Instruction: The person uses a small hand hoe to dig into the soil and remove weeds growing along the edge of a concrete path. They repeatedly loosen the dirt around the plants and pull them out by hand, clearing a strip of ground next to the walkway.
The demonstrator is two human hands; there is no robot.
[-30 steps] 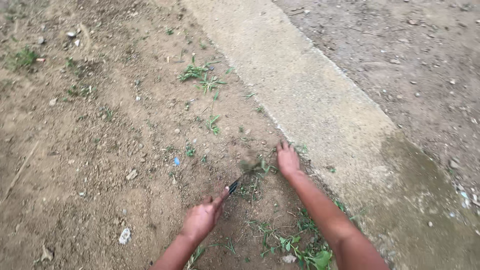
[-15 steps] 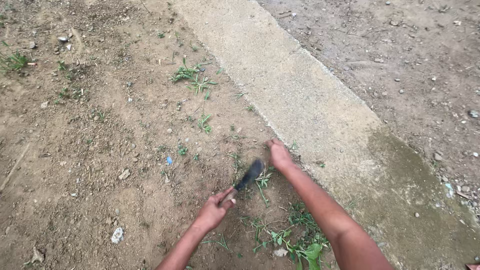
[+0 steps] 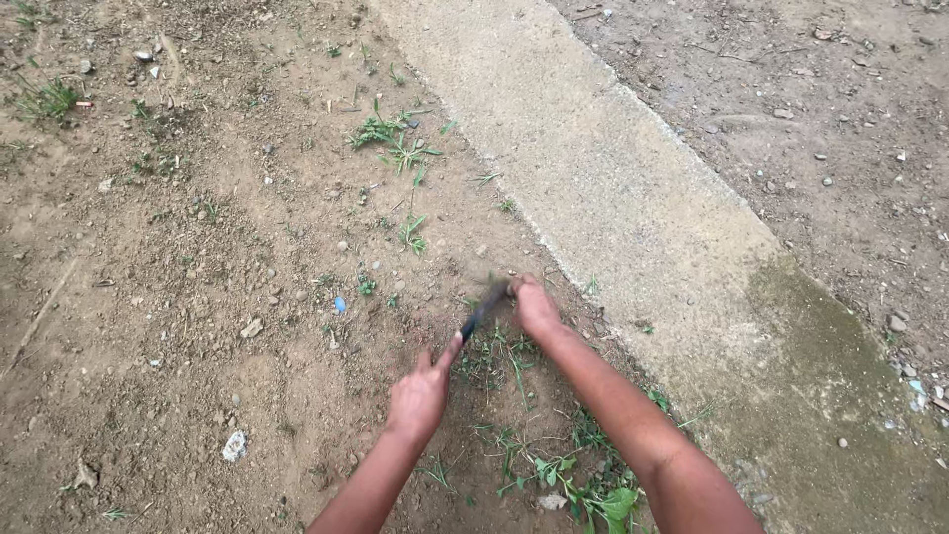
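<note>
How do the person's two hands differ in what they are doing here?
The left hand grips a dark-bladed tool; the right hand holds no tool and presses down at the soil. The left hand sits nearer the camera, the right farther out. Both are bare.

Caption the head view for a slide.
Left hand swings a dark blade at weeds beside the right hand, along a concrete strip.

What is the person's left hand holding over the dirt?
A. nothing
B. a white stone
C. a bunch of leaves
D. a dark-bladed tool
D: the left hand grips a dark-bladed tool whose blade points toward the right hand by the weeds.
</note>
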